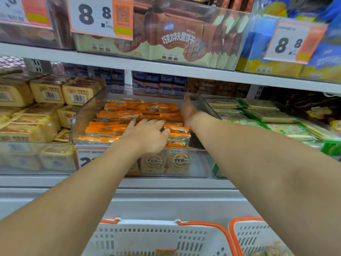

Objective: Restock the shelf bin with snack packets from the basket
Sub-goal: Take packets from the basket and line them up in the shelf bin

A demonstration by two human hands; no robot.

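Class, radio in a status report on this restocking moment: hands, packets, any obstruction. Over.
Left hand open, flat on orange snack packets. Right hand open, along packets' right edge inside clear bin. White basket below. No obstruction seen.

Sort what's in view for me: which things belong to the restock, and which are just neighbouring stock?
In the job:
- clear shelf bin
- orange snack packets in it
- left hand resting on the packets
- right hand at the bin's right side
- white basket below

Just nearby:
- yellow packs to the left
- green packs to the right
- chocolate wafer packs above
- second basket
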